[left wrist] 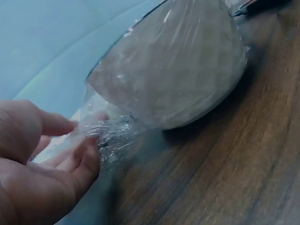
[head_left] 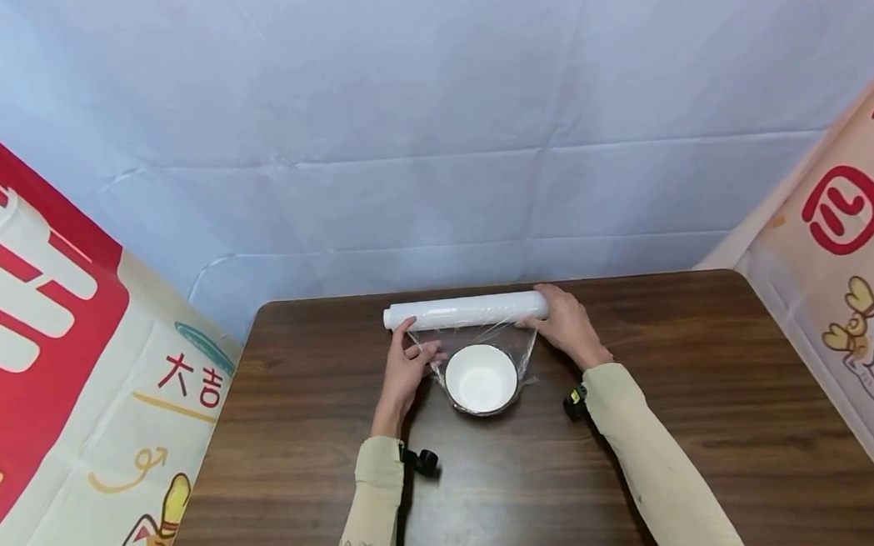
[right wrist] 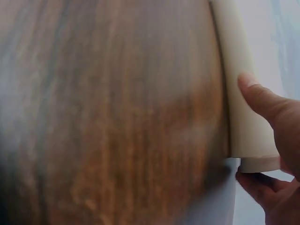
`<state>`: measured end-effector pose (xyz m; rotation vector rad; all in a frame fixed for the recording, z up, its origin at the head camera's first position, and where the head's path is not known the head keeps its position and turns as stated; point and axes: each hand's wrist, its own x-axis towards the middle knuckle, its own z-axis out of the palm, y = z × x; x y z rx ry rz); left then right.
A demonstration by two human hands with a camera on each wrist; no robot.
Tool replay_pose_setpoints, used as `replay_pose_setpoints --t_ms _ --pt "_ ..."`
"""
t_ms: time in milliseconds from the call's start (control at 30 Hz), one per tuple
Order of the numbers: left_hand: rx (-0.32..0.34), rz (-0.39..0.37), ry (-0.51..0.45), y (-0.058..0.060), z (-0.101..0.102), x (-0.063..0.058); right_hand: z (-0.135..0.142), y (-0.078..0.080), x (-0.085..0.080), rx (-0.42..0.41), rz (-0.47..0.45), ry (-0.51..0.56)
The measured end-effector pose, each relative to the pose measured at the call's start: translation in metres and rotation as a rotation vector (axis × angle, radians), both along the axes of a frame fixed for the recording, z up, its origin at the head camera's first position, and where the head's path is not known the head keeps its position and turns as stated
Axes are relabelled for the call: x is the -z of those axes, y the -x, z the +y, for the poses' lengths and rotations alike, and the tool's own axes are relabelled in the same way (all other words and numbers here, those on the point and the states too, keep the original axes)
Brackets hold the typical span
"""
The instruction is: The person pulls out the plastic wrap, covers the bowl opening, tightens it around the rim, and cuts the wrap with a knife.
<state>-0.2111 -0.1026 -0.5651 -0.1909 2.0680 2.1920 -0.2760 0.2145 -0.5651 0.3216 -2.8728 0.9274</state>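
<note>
On the left we saw a printed banner [head_left: 51,355], then the left hand [head_left: 405,368], its fingers parted beside the bunched edge of clear film [head_left: 462,337]; whether they pinched it, we could not tell. Next came the white roll [head_left: 458,312] near the far edge of the table [head_left: 307,481], its film covering the white bowl [head_left: 481,377] in front. Rightmost, we saw the right hand [head_left: 570,327] gripping the roll's end

The head view is softly lit; a pale sheen is reflected by the wooden tabletop [head_left: 489,504]; glints are thrown by the cling film [left wrist: 117,136]; the right wrist view is dimmed and blurred.
</note>
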Motion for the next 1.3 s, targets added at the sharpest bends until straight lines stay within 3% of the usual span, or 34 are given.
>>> replay_pose_setpoints --t_ms 167,267,433,567,767,900,1067,1300 --pt "-0.007 -0.013 0.019 0.001 -0.001 0.002 0.0 0.005 0.002 -0.017 0.072 -0.021" --pt "0.028 -0.013 0.037 0.0 -0.002 0.0 0.001 0.007 0.002 -0.015 0.081 -0.017" --pt "0.086 -0.03 0.029 0.003 -0.011 -0.003 0.006 0.006 -0.006 -0.041 -0.05 -0.015" --pt "0.072 -0.042 0.069 0.01 -0.022 -0.005 0.021 -0.004 -0.025 -0.031 -0.181 -0.021" --pt "0.043 -0.063 0.007 0.021 -0.035 -0.003 0.05 -0.033 -0.057 0.034 -0.284 -0.039" --pt "0.062 -0.068 0.003 0.024 -0.039 -0.002 0.063 -0.056 -0.068 0.057 -0.299 -0.05" --pt "0.098 -0.06 0.024 0.028 -0.039 -0.001 0.07 -0.09 -0.068 0.108 -0.337 -0.053" --pt "0.131 -0.071 0.001 0.036 -0.037 0.001 0.063 -0.137 -0.053 0.189 -0.458 -0.114"
